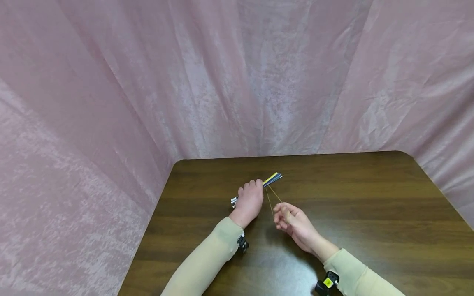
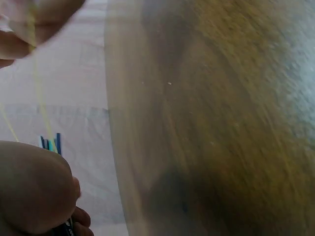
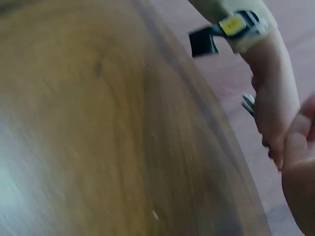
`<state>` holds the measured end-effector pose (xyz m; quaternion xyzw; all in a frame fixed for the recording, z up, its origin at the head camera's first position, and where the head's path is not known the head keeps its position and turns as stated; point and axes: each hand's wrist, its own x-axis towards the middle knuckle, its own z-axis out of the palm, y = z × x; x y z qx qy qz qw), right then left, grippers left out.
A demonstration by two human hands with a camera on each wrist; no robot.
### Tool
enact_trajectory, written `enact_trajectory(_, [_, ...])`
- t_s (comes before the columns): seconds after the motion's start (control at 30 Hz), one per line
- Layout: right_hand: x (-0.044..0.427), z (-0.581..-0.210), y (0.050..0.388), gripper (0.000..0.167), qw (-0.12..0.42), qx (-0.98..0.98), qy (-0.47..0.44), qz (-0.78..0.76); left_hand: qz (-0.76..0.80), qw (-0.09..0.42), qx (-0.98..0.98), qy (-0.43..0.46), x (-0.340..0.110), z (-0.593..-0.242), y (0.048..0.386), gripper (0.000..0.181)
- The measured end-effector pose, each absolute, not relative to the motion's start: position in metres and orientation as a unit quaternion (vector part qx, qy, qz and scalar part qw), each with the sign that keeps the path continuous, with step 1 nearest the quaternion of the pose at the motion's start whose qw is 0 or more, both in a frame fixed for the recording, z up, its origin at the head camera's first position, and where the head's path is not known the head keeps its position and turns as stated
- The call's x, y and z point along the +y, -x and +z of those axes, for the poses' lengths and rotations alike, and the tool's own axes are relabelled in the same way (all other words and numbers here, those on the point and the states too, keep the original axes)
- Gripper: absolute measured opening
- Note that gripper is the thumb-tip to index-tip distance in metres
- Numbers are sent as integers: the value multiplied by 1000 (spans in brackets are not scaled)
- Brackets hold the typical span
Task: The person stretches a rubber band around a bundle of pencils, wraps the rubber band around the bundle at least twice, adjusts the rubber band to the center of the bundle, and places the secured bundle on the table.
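Note:
My left hand (image 1: 249,201) grips a bundle of thin, pencil-like sticks (image 1: 273,179) above the table. Yellow and dark blue-grey lengths stick out at its upper right, white ends at its lower left. A thin yellow rubber band (image 1: 275,194) runs from the bundle in two stretched strands to my right hand (image 1: 296,226), whose curled fingers and thumb pinch it. In the left wrist view, a few dark blue and teal stick ends (image 2: 58,142) show beyond the left hand (image 2: 34,187). The middle of the bundle is hidden inside that hand.
A brown wood-grain table (image 1: 370,193) lies under both hands, its rounded far corners in view. Pink velvety curtains (image 1: 222,82) hang behind it and at the sides. Small black cameras are strapped at both sleeves, the right one (image 1: 327,283) bearing a yellow label.

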<state>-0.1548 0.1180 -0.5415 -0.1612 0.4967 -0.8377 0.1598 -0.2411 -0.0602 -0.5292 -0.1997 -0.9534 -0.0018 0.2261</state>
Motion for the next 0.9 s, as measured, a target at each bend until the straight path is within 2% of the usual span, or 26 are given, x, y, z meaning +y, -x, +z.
enact_trajectory(0.13, [113, -539, 153, 59, 202, 426, 214, -855, 0, 224, -954, 201, -59, -528, 240, 5])
enact_trajectory(0.23, [112, -537, 157, 73, 211, 306, 182, -910, 14, 219, -956, 194, -56, -525, 241, 4])
enact_trajectory(0.37, [109, -535, 162, 85, 189, 201, 131, -952, 16, 203, -961, 185, -53, -523, 241, 3])
enact_trajectory(0.53, [108, -527, 170, 80, 176, 154, 89, -968, 20, 201, -959, 201, -51, -519, 239, 9])
enact_trajectory(0.63, [114, -524, 177, 67, 178, 95, 73, -977, 39, 207, -948, 239, -52, -516, 237, 12])
enact_trajectory(0.7, [121, -523, 181, 65, 185, 71, 67, -978, 51, 213, -936, 275, -54, -514, 236, 14])
enact_trajectory(0.9, [136, -522, 184, 54, 173, 235, 15, -956, 112, 250, -899, 343, -59, -510, 235, 13])
